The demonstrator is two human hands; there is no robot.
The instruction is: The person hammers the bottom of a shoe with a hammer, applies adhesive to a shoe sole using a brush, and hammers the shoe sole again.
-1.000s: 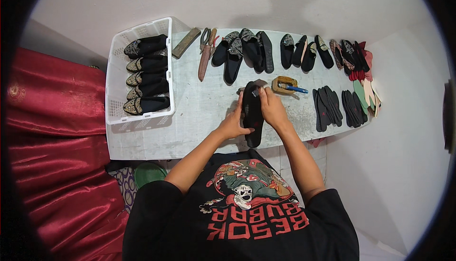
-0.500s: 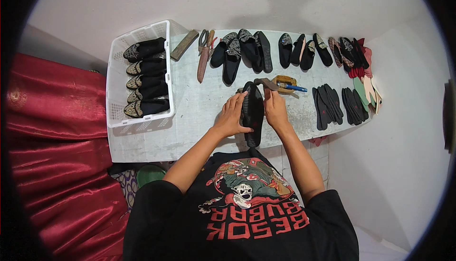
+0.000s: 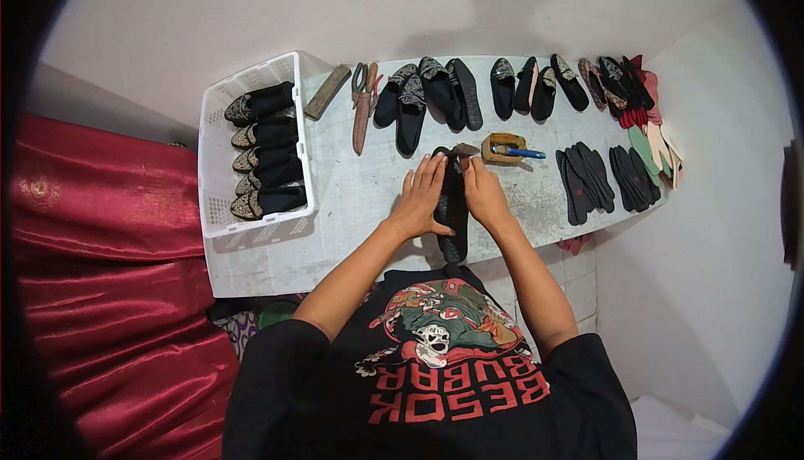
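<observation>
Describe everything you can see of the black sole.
The sole is long, narrow and black, rubbery-looking, with a faint reddish mark near its middle. It runs front to back over the table. The left hand is spread on its left side; the right hand holds a brown tool at its far end, contact unclear.

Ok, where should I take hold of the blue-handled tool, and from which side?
Best by the blue handle, I'd judge, coming from the right: it juts past the right edge of the yellow container, pointing right, while the tool's other end sits at the container.
</observation>
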